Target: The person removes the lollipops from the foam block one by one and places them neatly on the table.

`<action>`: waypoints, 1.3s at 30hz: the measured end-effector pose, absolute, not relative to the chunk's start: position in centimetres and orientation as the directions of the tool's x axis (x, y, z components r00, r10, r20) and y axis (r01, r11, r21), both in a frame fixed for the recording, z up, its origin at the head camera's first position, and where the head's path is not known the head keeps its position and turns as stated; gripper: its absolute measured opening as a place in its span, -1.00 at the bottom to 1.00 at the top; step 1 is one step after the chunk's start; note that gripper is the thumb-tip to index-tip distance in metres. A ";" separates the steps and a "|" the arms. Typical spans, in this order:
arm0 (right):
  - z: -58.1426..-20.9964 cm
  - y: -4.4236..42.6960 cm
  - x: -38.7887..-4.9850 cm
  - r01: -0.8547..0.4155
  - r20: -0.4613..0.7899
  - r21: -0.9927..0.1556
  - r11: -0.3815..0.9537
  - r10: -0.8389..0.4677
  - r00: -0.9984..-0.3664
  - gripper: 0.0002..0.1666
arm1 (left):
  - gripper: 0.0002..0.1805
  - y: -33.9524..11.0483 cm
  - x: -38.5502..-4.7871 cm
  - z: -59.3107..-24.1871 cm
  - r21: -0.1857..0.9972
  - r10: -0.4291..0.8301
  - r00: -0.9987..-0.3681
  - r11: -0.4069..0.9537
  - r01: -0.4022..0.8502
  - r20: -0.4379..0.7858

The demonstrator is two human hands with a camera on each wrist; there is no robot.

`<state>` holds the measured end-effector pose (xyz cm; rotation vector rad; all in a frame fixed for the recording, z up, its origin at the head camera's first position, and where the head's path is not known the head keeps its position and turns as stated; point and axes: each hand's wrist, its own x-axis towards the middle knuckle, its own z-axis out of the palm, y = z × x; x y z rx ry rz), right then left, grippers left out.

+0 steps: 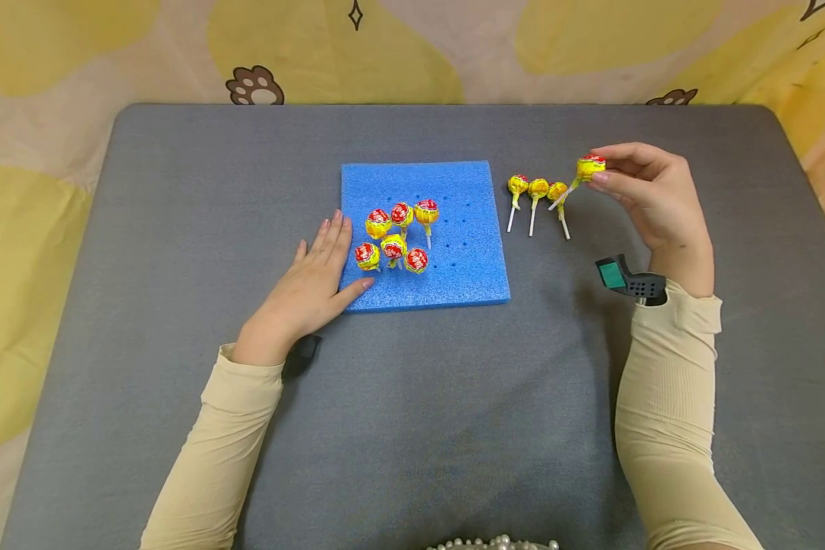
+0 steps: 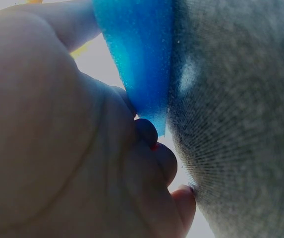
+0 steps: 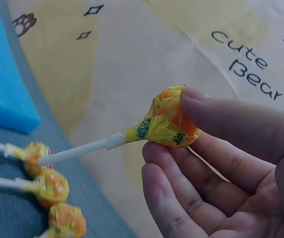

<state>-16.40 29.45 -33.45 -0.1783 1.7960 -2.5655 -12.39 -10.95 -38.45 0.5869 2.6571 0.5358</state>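
My right hand (image 1: 649,187) pinches a yellow-wrapped lollipop (image 3: 169,119) by its candy head, above the table. Its white stick (image 3: 80,151) points away from the palm, toward the left. On a blue foam block (image 1: 467,283) several lollipops (image 1: 393,248) stand with their sticks down, grouped on its left and middle part. My left hand (image 1: 309,286) rests at the block's left edge with straight fingers, its thumb lying over the front left corner. In the left wrist view the foam block (image 2: 142,54) shows beside the thumb and fingers.
Three more lollipops (image 1: 538,189) lie side by side on the grey table (image 1: 426,428), right of the foam. Small holes (image 1: 464,244) dot the foam's right part. A patterned yellow and cream cloth (image 1: 412,53) hangs behind the table.
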 end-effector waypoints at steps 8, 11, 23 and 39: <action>-34.1 30.7 -16.4 -0.036 0.037 -0.961 -0.275 0.000 -0.999 -0.76 | -0.04 -11.0 -12.3 -38.5 0.433 0.463 -0.845 0.842 0.323 -0.269; -34.6 31.2 -16.5 -0.015 0.011 -0.968 -0.252 0.020 -1.000 -0.79 | -0.04 -11.0 -12.3 -38.5 0.431 0.461 -0.846 0.843 0.323 -0.269; -36.8 32.3 -17.0 0.150 -0.164 -0.970 -0.191 0.063 -0.984 -0.88 | -0.04 -11.0 -12.3 -38.5 0.432 0.465 -0.844 0.841 0.326 -0.267; -38.3 31.9 -17.5 0.149 -0.162 -0.985 -0.085 0.176 -0.971 -0.80 | -0.03 -11.0 -12.4 -38.5 0.427 0.462 -0.845 0.844 0.325 -0.268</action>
